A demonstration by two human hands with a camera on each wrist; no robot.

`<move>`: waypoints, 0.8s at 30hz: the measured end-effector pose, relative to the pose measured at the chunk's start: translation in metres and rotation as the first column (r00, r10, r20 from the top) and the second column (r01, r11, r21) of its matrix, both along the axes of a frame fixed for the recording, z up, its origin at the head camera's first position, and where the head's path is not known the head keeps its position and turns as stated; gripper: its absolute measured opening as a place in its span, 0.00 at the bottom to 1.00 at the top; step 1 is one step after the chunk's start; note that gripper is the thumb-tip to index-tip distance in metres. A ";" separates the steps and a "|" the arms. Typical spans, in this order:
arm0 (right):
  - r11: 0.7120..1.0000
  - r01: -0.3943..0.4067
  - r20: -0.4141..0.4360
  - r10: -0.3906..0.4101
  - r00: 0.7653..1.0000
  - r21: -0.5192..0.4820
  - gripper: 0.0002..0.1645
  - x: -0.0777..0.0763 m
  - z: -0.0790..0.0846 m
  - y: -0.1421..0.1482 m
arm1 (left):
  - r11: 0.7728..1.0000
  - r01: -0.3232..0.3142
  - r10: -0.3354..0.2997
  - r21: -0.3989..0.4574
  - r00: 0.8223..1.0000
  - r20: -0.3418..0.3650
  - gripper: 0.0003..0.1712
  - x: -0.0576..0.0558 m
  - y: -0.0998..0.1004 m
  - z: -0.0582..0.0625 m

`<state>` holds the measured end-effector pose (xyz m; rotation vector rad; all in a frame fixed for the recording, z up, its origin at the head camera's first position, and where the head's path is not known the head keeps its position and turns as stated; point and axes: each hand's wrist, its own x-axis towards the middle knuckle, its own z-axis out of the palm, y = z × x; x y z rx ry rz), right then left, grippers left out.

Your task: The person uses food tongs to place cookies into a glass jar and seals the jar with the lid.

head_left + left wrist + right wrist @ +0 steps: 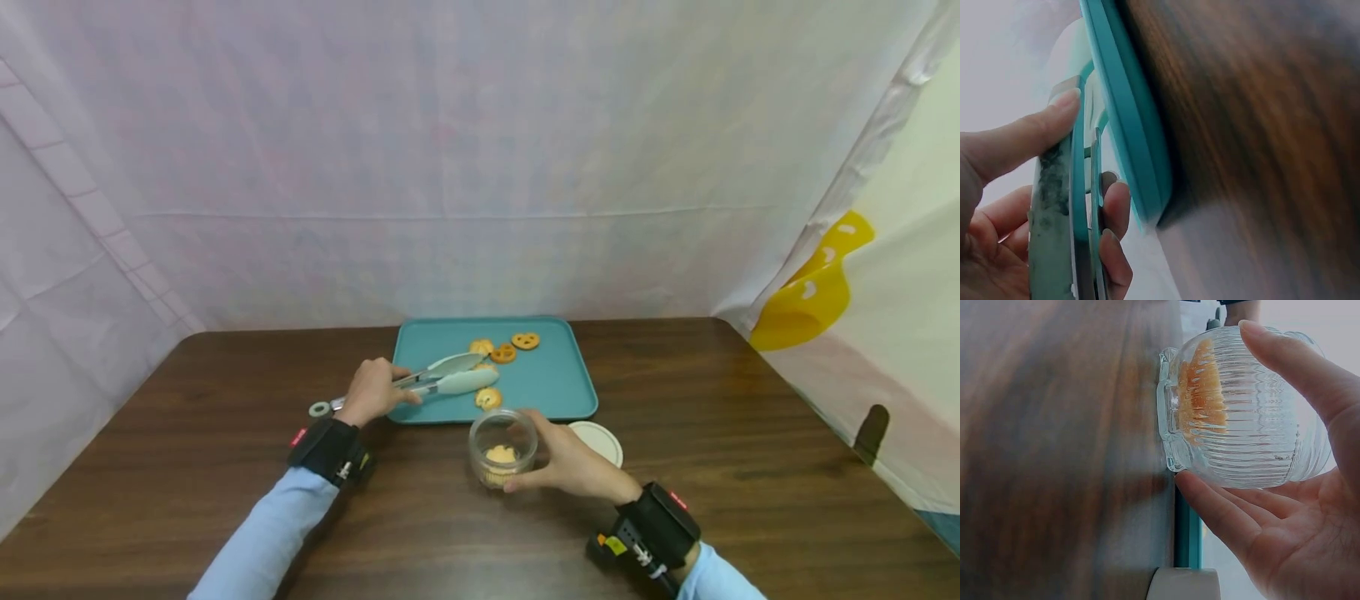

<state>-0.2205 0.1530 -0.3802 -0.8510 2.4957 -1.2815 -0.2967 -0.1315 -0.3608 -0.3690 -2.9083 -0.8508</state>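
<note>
My left hand [371, 392] grips a pair of tongs [467, 382] with pale green heads and metal arms. In the left wrist view, the thumb lies along one metal arm [1054, 206] and curled fingers are at the other. Over the teal tray [566, 387], the tong heads lie around a partly hidden cookie; whether they pinch it cannot be seen. My right hand [567, 464] holds a ribbed glass jar [1260, 406] standing upright on the table, thumb and fingers on opposite sides. Orange-yellow cookies [1204, 387] lie at the jar's bottom.
On the tray are two pretzel-shaped cookies [525, 341] and round cookies [488, 398]. A white lid [600, 442] lies right of the jar, near the tray's front edge. Everything stands on a brown wooden table [225, 467], with a pale curtain [450, 167] behind.
</note>
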 end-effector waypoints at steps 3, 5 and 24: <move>1.000 -0.001 -0.003 0.001 1.000 -0.003 0.48 0.000 0.000 0.000 | 1.000 0.002 -0.003 0.024 1.000 0.009 0.30 0.002 -0.004 -0.001; 1.000 -0.005 -0.005 0.004 1.000 -0.007 0.48 0.000 0.000 0.000 | 0.999 0.007 -0.007 0.032 1.000 0.002 0.30 0.003 -0.007 0.000; 1.000 -0.009 -0.013 0.008 1.000 -0.021 0.49 0.001 0.000 0.000 | 0.946 0.288 -0.279 0.151 0.957 -0.083 0.30 0.026 -0.043 0.012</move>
